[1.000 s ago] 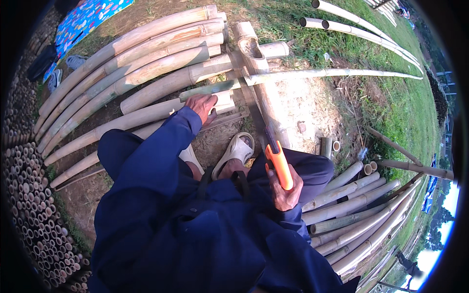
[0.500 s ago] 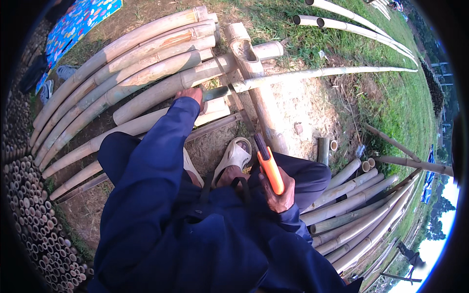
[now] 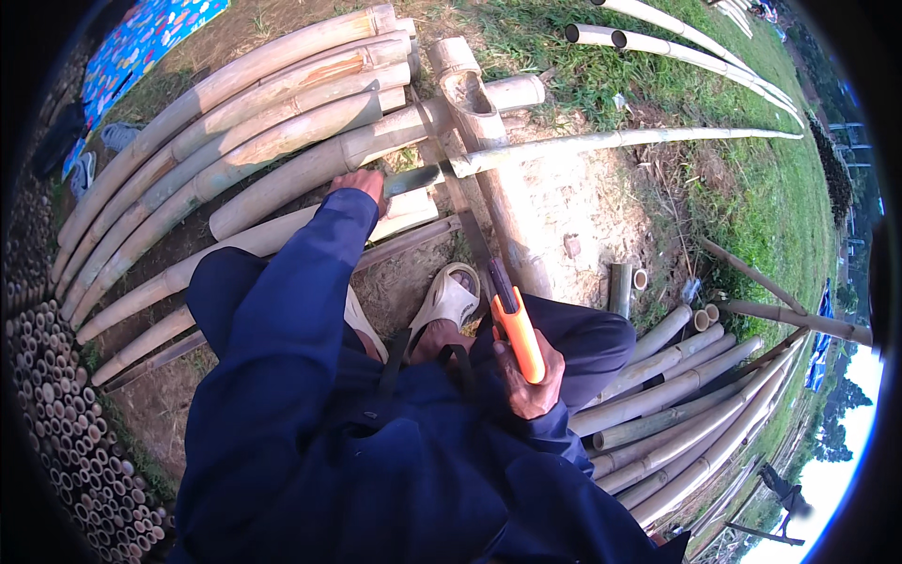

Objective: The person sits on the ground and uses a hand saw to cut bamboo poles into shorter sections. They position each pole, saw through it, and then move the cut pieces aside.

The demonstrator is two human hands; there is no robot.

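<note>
My right hand [image 3: 532, 383] is wrapped round the orange handle of a handsaw [image 3: 520, 335], low in front of my right knee. Its long, narrow blade points up and away, crossing a slim bamboo pole [image 3: 583, 144] close to the pole's left end. Left of the blade, my left hand [image 3: 365, 185] is closed on the short greenish end of that pole. Whether the blade has cut into the bamboo is hard to tell. Under the pole, just right of the blade, lies a thick bamboo log [image 3: 504, 211] with a notch hollowed in its far part.
Several thick bamboo poles [image 3: 235, 113] lie side by side at left. More poles [image 3: 676, 385] are stacked at right. Cut bamboo ends [image 3: 70, 423] fill the lower left. My sandalled foot [image 3: 449, 299] is close below the blade. Two short bamboo pieces [image 3: 621, 287] stand near my right knee.
The saw handle has come slightly down toward me, drawing the blade back along the pole. My left hand keeps its hold, and the whole view has shifted a little.
</note>
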